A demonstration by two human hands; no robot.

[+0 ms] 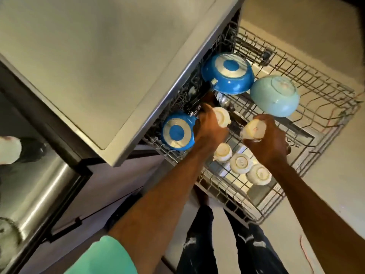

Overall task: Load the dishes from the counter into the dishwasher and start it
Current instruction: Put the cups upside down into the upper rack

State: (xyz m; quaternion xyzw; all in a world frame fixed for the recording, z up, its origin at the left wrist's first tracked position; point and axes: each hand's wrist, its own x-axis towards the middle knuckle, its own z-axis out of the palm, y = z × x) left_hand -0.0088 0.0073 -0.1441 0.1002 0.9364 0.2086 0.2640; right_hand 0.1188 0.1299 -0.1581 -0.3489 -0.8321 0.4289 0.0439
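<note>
The dishwasher's wire rack [308, 159] is pulled out under the counter [88, 56]. My left hand [209, 127] grips an upturned cream cup [222, 116] near the rack's inner side. My right hand [270, 143] holds another cream cup [253, 129] bottom up over the middle of the rack. Three more cream cups [241, 164] stand upside down in the rack's near part. Two blue pans lie face down, a large one [227, 74] and a small one [176, 131]. A pale turquoise bowl [275, 95] is upturned toward the far side.
A spoon [227, 104] lies in the rack between the pans and the cups. A steel appliance front [39, 184] stands at the left under the counter edge. My legs [227, 244] are beside the rack's near corner, on a pale floor [335, 184].
</note>
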